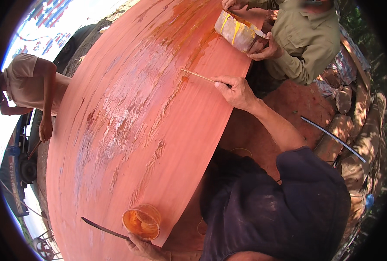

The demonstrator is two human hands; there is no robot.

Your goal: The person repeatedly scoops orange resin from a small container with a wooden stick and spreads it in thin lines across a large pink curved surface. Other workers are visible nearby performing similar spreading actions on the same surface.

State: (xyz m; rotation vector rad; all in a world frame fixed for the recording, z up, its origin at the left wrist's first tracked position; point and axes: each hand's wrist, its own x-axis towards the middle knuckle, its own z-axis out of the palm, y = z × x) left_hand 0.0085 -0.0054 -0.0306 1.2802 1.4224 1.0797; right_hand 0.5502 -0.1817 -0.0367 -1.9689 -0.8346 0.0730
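My right hand [235,92] is closed around a thin pale stick [198,75], held over a long salmon-coloured board [193,148]. The stick's tip is near a wet orange spot on the surface. At the lower left my left hand [142,249] grips a narrow dark curved strip [103,228]. Right beside that hand is a clear plastic tub [142,221] coated with orange stuff inside; whether the hand also supports it I cannot tell. Glossy amber streaks and ridges run along the board's middle.
At the far right edge, a person [308,43] tilts a yellow-streaked container [237,31] over the board. Another person [32,82] stands at its left side. Logs [367,130] and a dark thin bar [332,138] lie to the right. A vehicle [17,174] is at left.
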